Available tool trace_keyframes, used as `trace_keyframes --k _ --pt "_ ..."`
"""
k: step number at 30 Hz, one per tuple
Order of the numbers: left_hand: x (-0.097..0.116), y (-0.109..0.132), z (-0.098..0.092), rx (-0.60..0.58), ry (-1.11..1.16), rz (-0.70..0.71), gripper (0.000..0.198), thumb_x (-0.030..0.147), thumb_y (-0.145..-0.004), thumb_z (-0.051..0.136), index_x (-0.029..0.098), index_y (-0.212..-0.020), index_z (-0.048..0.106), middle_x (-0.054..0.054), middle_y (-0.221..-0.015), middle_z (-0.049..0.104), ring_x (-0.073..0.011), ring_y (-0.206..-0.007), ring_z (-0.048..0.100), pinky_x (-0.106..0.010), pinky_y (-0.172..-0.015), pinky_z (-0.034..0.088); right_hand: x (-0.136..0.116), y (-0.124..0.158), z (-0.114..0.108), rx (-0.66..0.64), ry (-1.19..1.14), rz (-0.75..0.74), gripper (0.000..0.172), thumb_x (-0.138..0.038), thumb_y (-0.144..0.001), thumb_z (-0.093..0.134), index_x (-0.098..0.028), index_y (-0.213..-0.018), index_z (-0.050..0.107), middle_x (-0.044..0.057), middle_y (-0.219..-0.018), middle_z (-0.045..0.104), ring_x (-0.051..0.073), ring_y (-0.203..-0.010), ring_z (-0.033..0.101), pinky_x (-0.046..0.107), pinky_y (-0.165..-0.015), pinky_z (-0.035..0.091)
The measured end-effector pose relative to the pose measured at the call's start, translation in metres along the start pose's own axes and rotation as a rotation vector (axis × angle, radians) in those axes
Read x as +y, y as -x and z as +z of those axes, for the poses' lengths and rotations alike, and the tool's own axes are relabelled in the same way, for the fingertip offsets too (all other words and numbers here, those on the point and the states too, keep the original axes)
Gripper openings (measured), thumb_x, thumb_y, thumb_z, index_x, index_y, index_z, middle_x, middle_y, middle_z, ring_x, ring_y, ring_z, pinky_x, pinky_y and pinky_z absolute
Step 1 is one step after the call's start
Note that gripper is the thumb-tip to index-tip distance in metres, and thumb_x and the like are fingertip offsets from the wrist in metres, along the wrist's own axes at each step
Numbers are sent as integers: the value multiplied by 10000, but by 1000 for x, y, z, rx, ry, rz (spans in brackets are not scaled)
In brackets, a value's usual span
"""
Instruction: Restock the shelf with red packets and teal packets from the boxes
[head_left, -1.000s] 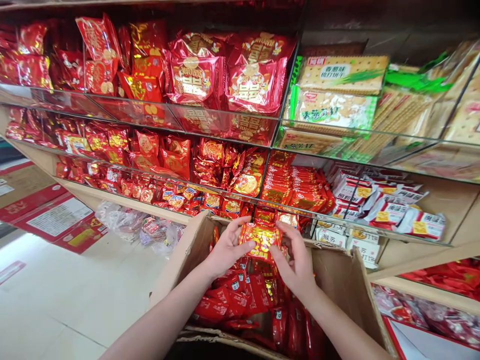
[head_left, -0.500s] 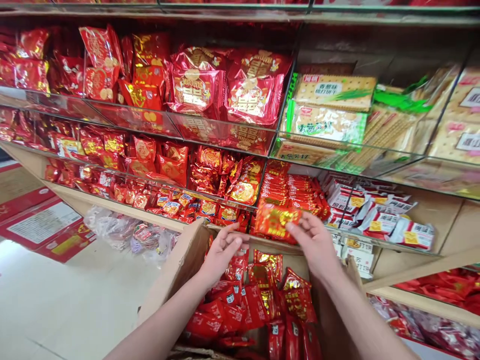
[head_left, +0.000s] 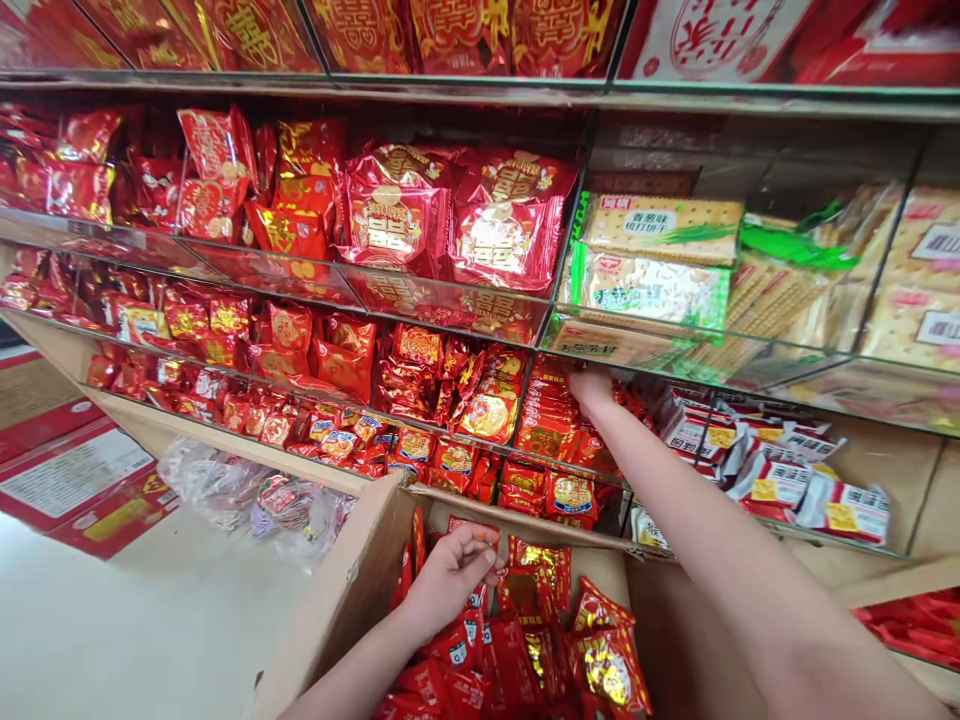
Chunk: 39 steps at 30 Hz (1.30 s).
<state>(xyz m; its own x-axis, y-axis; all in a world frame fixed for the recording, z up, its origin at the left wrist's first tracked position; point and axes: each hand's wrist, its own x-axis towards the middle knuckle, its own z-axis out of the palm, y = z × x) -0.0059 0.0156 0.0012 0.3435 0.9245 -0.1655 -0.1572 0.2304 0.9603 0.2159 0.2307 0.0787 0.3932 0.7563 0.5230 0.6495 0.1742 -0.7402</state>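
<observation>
My right hand (head_left: 592, 388) reaches into a lower shelf compartment, among stacked red snack packets (head_left: 541, 412). Its fingers are hidden behind the shelf above and the packets, so what they hold does not show. Over the open cardboard box (head_left: 360, 560), my left hand (head_left: 454, 572) is closed, with its fingers curled and thumb against them. A red packet shows just behind those fingertips; whether they grip it is unclear. Loose red and gold snack packets (head_left: 611, 665) fill much of the box beneath.
Clear shelf fronts (head_left: 442, 300) run across above the box. White and red cracker packets (head_left: 780, 470) lie right of my right arm, and long biscuit packs (head_left: 652, 285) sit above it. Plastic-wrapped goods (head_left: 285, 500) and a red carton (head_left: 82, 480) stand at floor level, left.
My right hand has carried a red and gold packet from above the box up into the shelf compartment, where that packet is out of sight. My left hand has lowered slightly and curled tighter.
</observation>
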Motion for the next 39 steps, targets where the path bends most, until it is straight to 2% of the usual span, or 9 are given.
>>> trace_keyframes --k 5,13,18,22,24,26,30,33,39 --pt "-15 -5 -4 -60 -160 -18 269 392 -699 554 157 -825 526 10 -651 568 -102 -586 510 -238 -593 417 2 -3 4 -99 67 56 121 -205 -624 565 -134 -720 587 146 -815 612 300 -864 561 437 -778 395" --pt "-30 10 -6 -328 -912 44 251 286 -726 483 218 -944 587 -27 -895 614 -157 -794 539 -255 -719 407 -11 0 -26 -152 109 55 211 -233 -552 649 -157 -738 583 115 -818 609 297 -880 540 441 -759 393" --pt "-35 18 -7 -428 -1179 52 367 237 -646 559 244 -1013 558 -54 -1055 569 -242 -1002 471 -369 -890 318 -49 64 -74 -145 62 -205 200 -268 -716 511 -153 -865 579 130 -944 587 273 -965 496 434 -839 363" --pt "-39 16 -3 -363 -1284 24 446 199 -631 549 206 -1076 517 -89 -1054 569 -277 -996 477 -407 -858 335 -64 164 -105 -714 -61 -565 231 -213 -811 386 -229 -940 576 43 -964 590 174 -918 522 328 -829 406" --pt "-39 15 0 -347 -1297 24 418 209 -615 568 193 -1032 542 -92 -1007 591 -283 -951 505 -410 -828 350 -56 211 -107 -985 -8 -496 236 -210 -795 419 -240 -972 572 41 -979 591 180 -902 532 321 -798 422" --pt "-37 14 2 -355 -1279 36 337 219 -607 583 201 -943 586 -74 -939 615 -269 -896 531 -391 -804 359 -39 245 -102 -1069 7 -357 253 -195 -759 472 -226 -992 567 52 -968 597 188 -885 543 310 -770 428" --pt "-33 12 -1 -360 -1151 106 155 203 -614 576 202 -764 618 -28 -817 626 -210 -809 537 -310 -744 373 -6 274 -88 -1070 -55 -112 411 -257 -656 609 -192 -1055 530 76 -970 603 211 -872 556 297 -724 425" --pt "-27 10 -4 -222 -904 96 72 226 -659 548 168 -688 579 3 -677 584 -149 -666 512 -239 -616 382 0 271 -86 -1028 -107 41 300 -337 -685 582 -179 -939 554 41 -829 623 188 -738 566 277 -632 418" --pt "-4 7 9 -37 -300 152 210 356 -698 565 156 -736 512 2 -698 563 -131 -678 513 -241 -661 418 -15 250 -81 -620 -291 291 275 -442 -701 547 -183 -788 522 -10 -692 579 141 -631 512 229 -581 393"
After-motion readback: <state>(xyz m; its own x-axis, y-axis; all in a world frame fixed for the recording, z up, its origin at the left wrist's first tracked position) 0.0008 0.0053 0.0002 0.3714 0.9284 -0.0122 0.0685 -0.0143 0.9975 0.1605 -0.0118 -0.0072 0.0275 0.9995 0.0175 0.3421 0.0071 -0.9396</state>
